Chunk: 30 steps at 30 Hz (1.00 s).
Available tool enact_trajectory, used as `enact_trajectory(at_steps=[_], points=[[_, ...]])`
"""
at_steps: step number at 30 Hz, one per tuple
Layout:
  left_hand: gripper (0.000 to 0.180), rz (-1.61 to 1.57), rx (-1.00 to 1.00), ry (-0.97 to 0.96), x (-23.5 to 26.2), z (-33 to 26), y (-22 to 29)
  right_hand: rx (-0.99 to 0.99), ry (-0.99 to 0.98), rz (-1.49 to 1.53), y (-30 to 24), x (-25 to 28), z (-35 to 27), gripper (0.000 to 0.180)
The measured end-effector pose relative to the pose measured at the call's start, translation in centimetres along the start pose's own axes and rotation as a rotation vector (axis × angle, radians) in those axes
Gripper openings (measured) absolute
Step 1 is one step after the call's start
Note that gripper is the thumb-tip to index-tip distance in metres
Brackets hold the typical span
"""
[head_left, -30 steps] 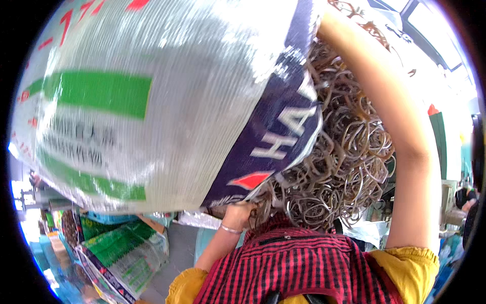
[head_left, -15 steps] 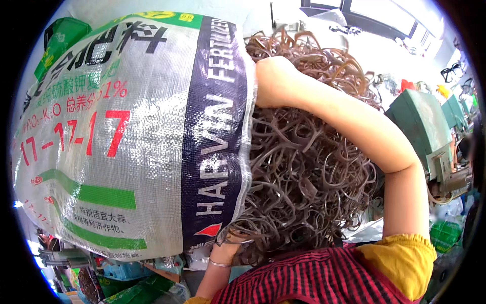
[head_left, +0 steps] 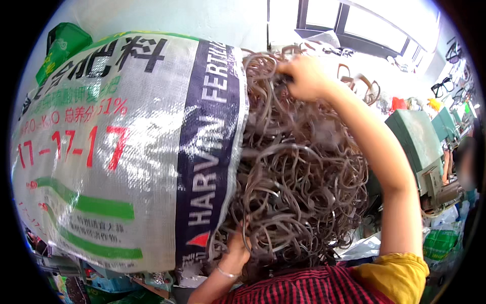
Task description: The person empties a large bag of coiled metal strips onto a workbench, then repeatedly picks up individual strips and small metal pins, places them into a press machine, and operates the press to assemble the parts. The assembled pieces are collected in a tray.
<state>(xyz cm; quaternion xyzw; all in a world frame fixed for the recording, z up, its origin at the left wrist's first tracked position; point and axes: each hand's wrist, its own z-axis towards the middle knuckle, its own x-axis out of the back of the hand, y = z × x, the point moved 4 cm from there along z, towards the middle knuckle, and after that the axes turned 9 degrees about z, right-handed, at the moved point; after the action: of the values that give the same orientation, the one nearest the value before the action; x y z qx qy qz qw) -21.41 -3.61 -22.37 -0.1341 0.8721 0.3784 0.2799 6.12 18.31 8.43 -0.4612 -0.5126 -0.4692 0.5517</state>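
Since half a second ago, the bare right hand (head_left: 306, 78) has moved off the mouth of the silver, green-striped woven sack (head_left: 152, 167), toward 3 o'clock. At 1 o'clock its fingers curl over the glossy brown tangled strips (head_left: 298, 202) bulging from the sack at 9 o'clock; grip unclear. The bare left hand (head_left: 239, 248), at 6 o'clock, has fingers hidden by strips; I cannot tell their state.

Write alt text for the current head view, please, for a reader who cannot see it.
A person's right hand is at the top of tangled, curled brown strips bulging from a large silver woven sack; the left hand, partly hidden, is low among them. Windows show behind.
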Motion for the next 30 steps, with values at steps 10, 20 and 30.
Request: enact_trajectory(at_steps=[10,20,30], points=[[0.055,0.250,0.117,-0.032,-2.5,-0.7,1.7,-0.049,-0.303,0.403,4.8,1.0,3.5,0.068],[0.054,1.134,-0.513,0.215,8.9,6.0,-3.1,0.224,0.477,0.254,-2.5,-4.4,-21.3,0.036],[0.041,0.723,0.072,0.256,4.9,-5.1,-3.7,-0.838,0.336,1.298,-4.0,-26.9,-53.7,0.016]])
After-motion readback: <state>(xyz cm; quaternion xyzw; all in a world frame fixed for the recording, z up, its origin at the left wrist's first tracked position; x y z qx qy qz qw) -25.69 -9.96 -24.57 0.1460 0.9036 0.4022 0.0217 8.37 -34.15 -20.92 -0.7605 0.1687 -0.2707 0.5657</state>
